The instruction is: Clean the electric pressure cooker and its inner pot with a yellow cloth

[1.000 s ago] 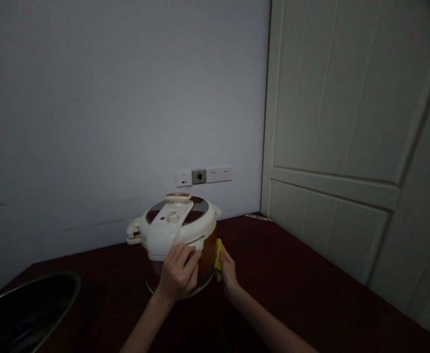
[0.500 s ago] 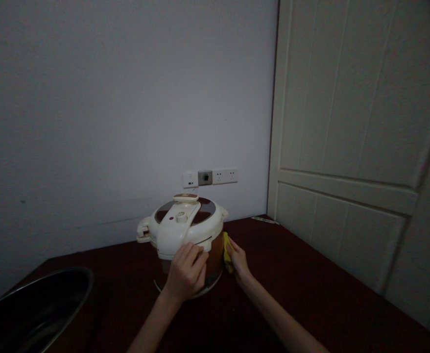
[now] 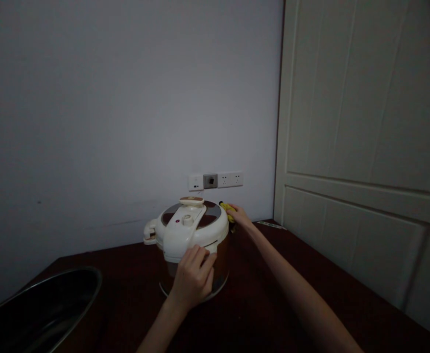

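Head view: I see the cooker [image 3: 180, 240] on a table [image 3: 253, 289], near six o'clock. My left hand [image 3: 193, 277] grips its front handle [image 3: 212, 247]; my right hand [image 3: 240, 216], closed around a yellow cloth [image 3: 226, 208], is at its two o'clock edge. A bowl [image 3: 99, 282] sits at eight o'clock.

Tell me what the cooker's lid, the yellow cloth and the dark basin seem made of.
Cooker's lid: probably glossy white plastic, judging by its smooth moulded curves. Dark glossy panels could be plastic or glass.
Yellow cloth: likely soft, matte fabric, given its crumpled look.
Dark basin: possibly smooth metal, from pale reflections inside; dim light leaves that open.
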Demonstrator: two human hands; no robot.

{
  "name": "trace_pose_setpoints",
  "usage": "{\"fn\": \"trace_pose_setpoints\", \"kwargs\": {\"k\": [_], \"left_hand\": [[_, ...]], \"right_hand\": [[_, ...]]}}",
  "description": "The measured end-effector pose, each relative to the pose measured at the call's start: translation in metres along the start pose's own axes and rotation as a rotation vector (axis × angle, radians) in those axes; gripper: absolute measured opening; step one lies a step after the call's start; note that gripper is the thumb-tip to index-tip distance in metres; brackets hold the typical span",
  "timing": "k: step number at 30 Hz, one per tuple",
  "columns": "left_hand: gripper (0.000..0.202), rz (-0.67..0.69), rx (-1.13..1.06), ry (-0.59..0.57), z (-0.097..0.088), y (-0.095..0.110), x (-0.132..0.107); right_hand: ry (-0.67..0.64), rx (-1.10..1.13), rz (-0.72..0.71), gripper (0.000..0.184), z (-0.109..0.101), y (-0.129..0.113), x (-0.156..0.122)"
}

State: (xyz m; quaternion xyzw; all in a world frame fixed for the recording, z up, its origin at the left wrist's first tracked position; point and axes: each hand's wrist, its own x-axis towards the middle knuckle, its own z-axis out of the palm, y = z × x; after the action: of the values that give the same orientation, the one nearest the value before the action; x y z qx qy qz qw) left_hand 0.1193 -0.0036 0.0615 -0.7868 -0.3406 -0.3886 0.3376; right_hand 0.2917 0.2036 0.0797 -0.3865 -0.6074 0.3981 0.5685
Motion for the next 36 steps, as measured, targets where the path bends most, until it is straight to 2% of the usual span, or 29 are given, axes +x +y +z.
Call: {"fn": "trace_pose_setpoints", "kwargs": {"k": [3, 6, 10, 13, 17, 21, 30, 36], "left_hand": [[0.024, -0.012, -0.012, -0.002, -0.001, 0.001, 0.002], [0.024, -0.018, -0.011, 0.006, 0.0, 0.002, 0.002], [0.022, -0.018, 0.002, 0.021, 0.001, 0.002, 0.0], [0.023, -0.026, -0.016, 0.038, 0.003, 0.003, 0.0], [0.022, -0.043, -0.06, 0.053, 0.005, 0.005, 0.001], [0.019, -0.069, -0.062, 0.088, 0.007, 0.006, 0.001], [0.018, -0.121, -0.05, 0.083, 0.008, 0.011, 0.0], [0.024, -0.131, -0.065, 0.064, -0.006, 0.014, 0.004]], "right_hand": [[-0.001, -0.001, 0.03, 0.025, 0.002, 0.004, -0.005], [0.046, 0.016, 0.01, 0.024, -0.002, 0.008, -0.023], [0.113, 0.043, 0.005, 0.033, -0.004, 0.014, -0.036], [0.126, 0.04, 0.061, 0.032, -0.002, 0.014, -0.03], [0.078, 0.003, 0.153, 0.029, 0.0, 0.009, -0.015], [0.047, -0.046, 0.168, 0.033, -0.005, 0.0, -0.001], [0.033, -0.154, 0.04, 0.033, 0.004, -0.011, 0.023], [0.111, -0.223, -0.187, 0.03, 0.004, -0.019, 0.005]]}}
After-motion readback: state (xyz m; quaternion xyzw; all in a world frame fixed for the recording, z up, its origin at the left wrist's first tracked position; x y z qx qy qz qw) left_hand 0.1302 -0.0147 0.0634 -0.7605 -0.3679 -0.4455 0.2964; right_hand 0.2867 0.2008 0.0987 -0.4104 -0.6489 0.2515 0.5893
